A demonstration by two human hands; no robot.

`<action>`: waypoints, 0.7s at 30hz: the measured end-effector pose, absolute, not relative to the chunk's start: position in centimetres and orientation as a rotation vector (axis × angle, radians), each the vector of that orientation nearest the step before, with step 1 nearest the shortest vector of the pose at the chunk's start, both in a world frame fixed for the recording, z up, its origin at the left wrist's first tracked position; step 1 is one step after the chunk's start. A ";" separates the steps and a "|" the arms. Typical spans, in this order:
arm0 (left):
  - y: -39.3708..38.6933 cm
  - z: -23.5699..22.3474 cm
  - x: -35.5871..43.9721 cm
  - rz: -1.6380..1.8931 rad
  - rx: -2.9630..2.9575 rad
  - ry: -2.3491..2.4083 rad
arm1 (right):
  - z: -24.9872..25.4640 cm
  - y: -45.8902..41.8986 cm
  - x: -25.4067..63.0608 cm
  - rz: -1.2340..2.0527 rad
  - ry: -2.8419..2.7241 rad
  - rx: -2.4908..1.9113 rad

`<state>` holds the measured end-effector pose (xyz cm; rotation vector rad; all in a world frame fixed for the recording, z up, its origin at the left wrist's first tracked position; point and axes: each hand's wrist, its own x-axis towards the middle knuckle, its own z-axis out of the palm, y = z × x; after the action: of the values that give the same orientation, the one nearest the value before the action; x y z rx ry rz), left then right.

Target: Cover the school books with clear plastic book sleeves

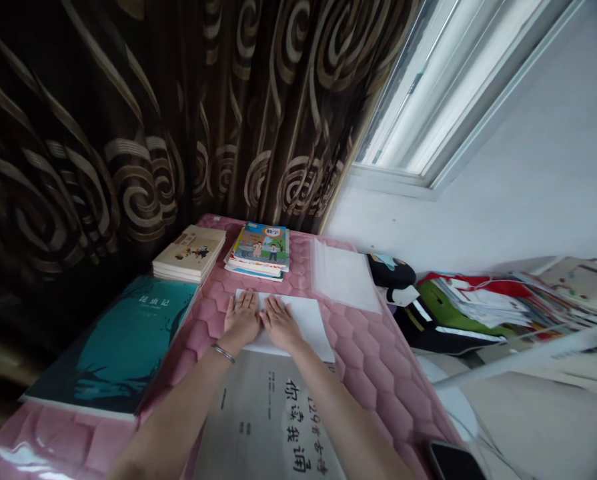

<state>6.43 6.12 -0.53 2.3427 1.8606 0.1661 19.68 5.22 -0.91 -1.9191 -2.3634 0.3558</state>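
Observation:
Both of my hands lie flat, side by side, on a white sheet of paper [311, 321] on the pink quilted table cover [368, 360]. My left hand [242, 316], with a thin bracelet at the wrist, has its fingers stretched out. My right hand [281, 324] touches it, fingers also flat and spread. A grey booklet [258, 420] with large black characters lies under my forearms, nearer to me.
A teal book [123, 347] lies at the left. A cream book stack [191, 253] and a colourful textbook stack [258, 251] sit at the back. A clear plastic sleeve [343, 275] lies right. A phone [453, 461] is at the near right edge. Dark curtain behind; cluttered papers [488, 303] right.

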 end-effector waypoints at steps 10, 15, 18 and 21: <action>6.6 -0.6 6.5 0.132 2.333 1.864 | -1.1 5.0 27.5 0.323 -2.089 -2.402; 4.0 0.4 5.6 0.076 2.321 1.859 | -1.1 5.0 27.0 0.299 -2.103 -2.406; 1.0 0.3 5.1 0.137 2.370 1.845 | -0.7 5.0 26.5 0.263 -2.113 -2.444; -0.9 0.1 4.9 0.198 2.372 1.820 | 0.0 4.9 24.9 0.180 -2.092 -2.469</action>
<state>4.88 -0.89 0.05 2.3720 1.8199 0.1983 24.94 4.95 -0.01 -2.4687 -2.0916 0.1798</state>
